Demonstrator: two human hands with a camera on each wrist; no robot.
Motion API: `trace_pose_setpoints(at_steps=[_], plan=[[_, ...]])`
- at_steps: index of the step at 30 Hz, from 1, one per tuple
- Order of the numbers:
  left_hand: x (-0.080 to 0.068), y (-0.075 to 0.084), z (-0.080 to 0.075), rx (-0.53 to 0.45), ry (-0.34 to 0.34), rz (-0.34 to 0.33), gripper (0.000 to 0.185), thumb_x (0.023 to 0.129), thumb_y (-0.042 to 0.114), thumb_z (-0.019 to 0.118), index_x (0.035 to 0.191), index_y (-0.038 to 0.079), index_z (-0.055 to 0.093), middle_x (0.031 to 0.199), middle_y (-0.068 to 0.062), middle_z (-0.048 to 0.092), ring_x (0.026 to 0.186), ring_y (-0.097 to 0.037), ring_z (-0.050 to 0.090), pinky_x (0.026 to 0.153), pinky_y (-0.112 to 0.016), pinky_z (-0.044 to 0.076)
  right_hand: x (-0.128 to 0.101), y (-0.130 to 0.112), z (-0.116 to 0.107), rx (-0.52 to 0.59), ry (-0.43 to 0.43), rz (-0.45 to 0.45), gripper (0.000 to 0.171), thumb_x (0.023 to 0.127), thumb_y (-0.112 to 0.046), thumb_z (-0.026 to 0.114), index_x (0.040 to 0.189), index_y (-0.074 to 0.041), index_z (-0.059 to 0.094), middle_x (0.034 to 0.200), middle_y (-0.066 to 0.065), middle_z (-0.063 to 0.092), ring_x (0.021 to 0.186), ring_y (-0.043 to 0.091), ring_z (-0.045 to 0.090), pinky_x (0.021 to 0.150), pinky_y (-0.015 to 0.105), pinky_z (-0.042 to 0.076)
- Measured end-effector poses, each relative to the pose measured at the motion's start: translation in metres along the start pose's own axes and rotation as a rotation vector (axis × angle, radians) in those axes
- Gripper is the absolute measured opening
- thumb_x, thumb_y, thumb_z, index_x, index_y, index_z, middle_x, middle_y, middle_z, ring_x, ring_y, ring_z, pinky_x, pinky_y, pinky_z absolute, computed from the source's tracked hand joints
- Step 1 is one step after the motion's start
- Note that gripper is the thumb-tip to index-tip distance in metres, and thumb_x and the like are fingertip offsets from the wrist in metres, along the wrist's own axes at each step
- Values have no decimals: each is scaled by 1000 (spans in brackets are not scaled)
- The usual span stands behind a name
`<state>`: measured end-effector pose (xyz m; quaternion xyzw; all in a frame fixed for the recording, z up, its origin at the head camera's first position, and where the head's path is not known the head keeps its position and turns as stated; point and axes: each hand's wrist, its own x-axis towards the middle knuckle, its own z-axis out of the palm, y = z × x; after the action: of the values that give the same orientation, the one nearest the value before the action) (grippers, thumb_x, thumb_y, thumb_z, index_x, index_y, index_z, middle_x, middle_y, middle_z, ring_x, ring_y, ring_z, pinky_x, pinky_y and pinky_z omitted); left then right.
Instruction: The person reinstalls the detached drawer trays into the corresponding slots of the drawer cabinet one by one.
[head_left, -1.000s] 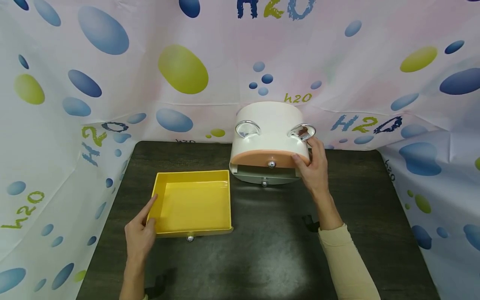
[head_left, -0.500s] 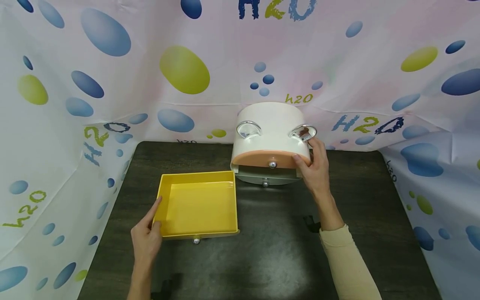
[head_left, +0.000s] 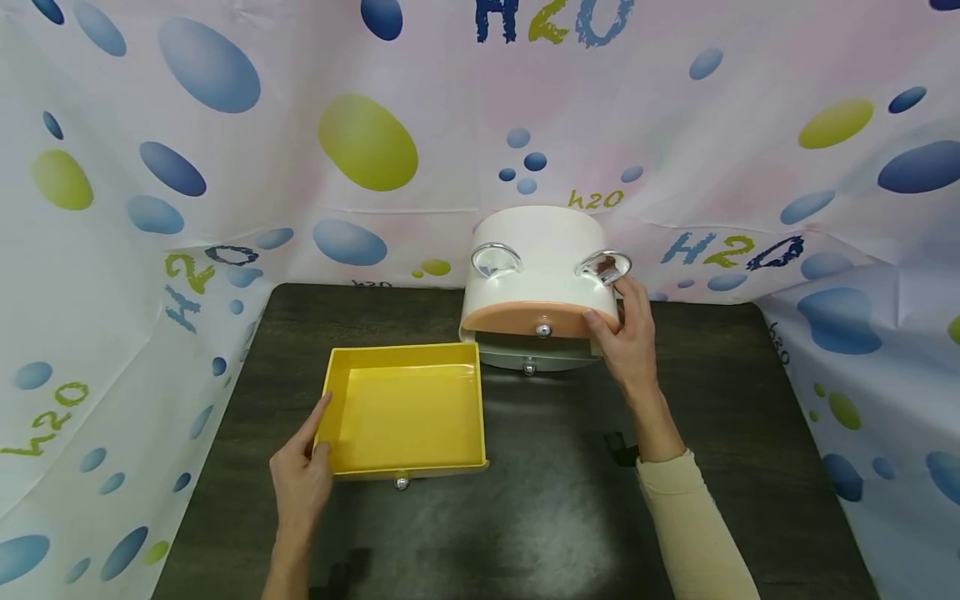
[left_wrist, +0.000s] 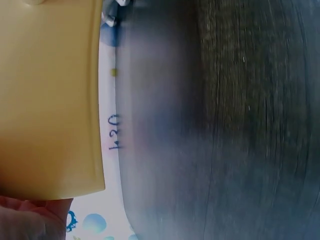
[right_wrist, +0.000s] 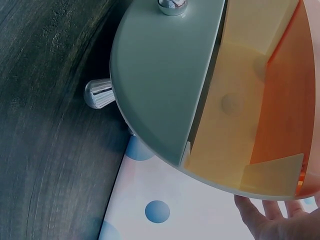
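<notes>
My left hand [head_left: 302, 482] grips a yellow drawer [head_left: 408, 417] by its left side, thumb and fingers about the wall. In the left wrist view the drawer's front [left_wrist: 50, 100] shows above the tabletop. The drawer's far right corner overlaps the lower left of a white round-sided mini cabinet [head_left: 542, 262]. My right hand [head_left: 632, 346] holds that cabinet at its right side, thumb on the orange drawer front [head_left: 510, 318]. Under the orange front is an open slot, and beneath that a green drawer [right_wrist: 155, 85] with a silver knob. The cabinet's silver feet show in the right wrist view.
Two silver loops [head_left: 496, 259] stick out from the cabinet's upper body. The dark wood-look table [head_left: 540, 517] meets a patterned curtain [head_left: 262, 167] at the back and sides.
My left hand has moved the yellow drawer rightward, closer to the cabinet, and its far right corner now overlaps it. My right hand and the cabinet have stayed in place.
</notes>
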<state>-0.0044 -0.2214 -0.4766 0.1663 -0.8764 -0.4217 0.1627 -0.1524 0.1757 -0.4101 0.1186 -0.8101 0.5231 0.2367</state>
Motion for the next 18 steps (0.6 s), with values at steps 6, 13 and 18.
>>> trace_pose_setpoints(at_steps=[6, 13, 18], plan=[[-4, 5, 9, -22, -2, 27, 63, 88, -17, 41, 137, 16, 62, 136, -14, 59, 60, -17, 43, 56, -14, 36, 0, 0, 0, -1, -7, 18, 56, 83, 2, 72, 135, 10, 51, 137, 29, 46, 124, 41, 43, 97, 58, 41], [-4, 12, 16, -66, 3, 31, 64, 86, -17, 41, 136, 16, 64, 124, -15, 66, 48, -9, 23, 43, -24, 28, 0, 0, -1, 1, -14, 24, 56, 85, -2, 72, 135, 10, 51, 136, 30, 46, 122, 46, 43, 94, 59, 41], [-5, 17, 20, -73, 6, 41, 64, 85, -18, 41, 134, 15, 65, 121, -14, 67, 49, -9, 25, 44, -24, 29, -1, -2, -1, -5, -18, 39, 56, 87, -4, 72, 136, 9, 50, 138, 28, 45, 123, 40, 43, 96, 57, 40]])
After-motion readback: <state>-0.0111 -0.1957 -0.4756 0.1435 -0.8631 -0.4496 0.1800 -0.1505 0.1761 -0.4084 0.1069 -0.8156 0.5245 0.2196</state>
